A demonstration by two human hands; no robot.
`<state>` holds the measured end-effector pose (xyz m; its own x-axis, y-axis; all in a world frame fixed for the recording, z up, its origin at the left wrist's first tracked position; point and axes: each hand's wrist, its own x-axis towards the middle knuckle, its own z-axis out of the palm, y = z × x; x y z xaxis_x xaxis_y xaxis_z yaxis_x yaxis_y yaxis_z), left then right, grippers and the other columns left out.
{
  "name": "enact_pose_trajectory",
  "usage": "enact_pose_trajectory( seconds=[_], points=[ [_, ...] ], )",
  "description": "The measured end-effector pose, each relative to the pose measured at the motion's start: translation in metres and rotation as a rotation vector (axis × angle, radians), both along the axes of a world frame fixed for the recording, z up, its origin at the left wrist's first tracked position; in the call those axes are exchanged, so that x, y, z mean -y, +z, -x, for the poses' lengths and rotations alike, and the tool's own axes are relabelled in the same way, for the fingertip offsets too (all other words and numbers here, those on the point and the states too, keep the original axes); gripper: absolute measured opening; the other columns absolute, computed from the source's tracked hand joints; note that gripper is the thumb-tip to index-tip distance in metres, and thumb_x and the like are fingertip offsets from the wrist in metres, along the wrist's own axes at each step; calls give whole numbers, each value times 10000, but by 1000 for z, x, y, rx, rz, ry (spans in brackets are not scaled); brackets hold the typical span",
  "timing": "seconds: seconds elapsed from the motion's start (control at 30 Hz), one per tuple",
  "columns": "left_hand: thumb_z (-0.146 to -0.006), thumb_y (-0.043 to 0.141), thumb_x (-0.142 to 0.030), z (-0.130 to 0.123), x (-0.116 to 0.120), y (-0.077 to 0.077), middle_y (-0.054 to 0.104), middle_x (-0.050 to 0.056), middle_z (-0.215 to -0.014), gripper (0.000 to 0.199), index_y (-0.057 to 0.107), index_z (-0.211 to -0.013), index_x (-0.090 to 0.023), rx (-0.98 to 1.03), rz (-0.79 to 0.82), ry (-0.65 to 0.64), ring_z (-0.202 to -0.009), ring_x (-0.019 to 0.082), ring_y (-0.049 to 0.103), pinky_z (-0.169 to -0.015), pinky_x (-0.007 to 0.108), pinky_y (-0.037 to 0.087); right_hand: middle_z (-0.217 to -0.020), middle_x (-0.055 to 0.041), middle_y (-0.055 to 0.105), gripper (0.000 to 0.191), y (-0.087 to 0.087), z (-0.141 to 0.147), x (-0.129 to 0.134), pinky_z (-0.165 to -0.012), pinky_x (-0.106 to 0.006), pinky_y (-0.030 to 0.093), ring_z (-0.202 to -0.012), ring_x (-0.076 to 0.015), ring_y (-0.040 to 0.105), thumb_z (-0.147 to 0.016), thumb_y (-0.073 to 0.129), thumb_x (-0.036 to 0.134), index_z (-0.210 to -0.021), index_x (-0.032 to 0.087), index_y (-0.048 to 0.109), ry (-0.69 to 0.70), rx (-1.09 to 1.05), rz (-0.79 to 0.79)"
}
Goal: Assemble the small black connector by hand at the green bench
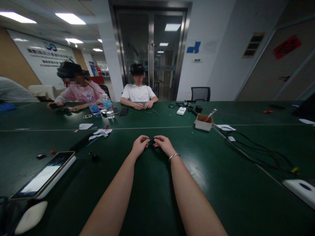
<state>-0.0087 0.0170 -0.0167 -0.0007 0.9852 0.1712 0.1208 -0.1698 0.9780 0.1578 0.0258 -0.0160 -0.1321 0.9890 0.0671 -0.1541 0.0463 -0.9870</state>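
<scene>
Two hands [150, 144] pinching one small dark object [152, 141], two bottles [104, 105] beyond

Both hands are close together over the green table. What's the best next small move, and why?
I'd raise the small dark item slightly toward the camera, keeping both pinches. The left hand and right hand seem to grip it from opposite sides, but their fingers cover much of it and it blends into the dark green table, so its shape can't be judged.
</scene>
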Motion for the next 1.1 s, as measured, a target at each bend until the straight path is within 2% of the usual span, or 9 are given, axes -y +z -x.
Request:
enact_pose_trajectory(
  seconds=[0.2, 0.37, 0.63, 0.87, 1.1],
  points=[
    [-763, 594, -376, 1, -1, -1, 560, -12, -674, 235, 612, -885, -176, -8, -17, -25, -572, 90, 547, -526, 208, 459, -661, -24, 668, 162, 1, 0, 1, -545, -187, 548, -567, -101, 655, -743, 682, 131, -902, 119, 647, -2, 3, 6],
    [-749, 610, -317, 2, -1, 0, 584, -1, -705, 208, 624, -904, -178, -1, 27, -53, -620, 101, 568, -553, 213, 469, -670, -25, 669, 146, 2, 1, 1, -547, -183, 544, -565, -97, 656, -759, 654, 111, -904, 115, 644, -8, 17, 14],
    [-767, 595, -309, 2, -5, -6, 611, 35, -783, 208, 646, -906, -163, -40, 7, 20, -654, 111, 578, -576, 234, 490, -647, -22, 662, 157, 2, 0, 0, -554, -198, 544, -569, -106, 653, -747, 672, 119, -901, 116, 643, -4, 18, 8],
    [-745, 611, -380, 0, -8, -11, 572, -9, -659, 267, 610, -896, -159, 39, -34, 0, -556, 88, 542, -516, 204, 449, -642, -17, 657, 136, 1, 1, 0, -558, -205, 535, -563, -106, 649, -757, 632, 102, -891, 124, 635, -2, 16, 14],
    [-769, 563, -402, 1, -5, -7, 550, -19, -615, 266, 617, -851, -155, -24, -18, -5, -510, 76, 498, -475, 189, 400, -689, -5, 641, 186, 0, 0, 1, -588, -225, 530, -596, -109, 646, -711, 628, 120, -894, 145, 611, 19, 38, -22]
  ],
)
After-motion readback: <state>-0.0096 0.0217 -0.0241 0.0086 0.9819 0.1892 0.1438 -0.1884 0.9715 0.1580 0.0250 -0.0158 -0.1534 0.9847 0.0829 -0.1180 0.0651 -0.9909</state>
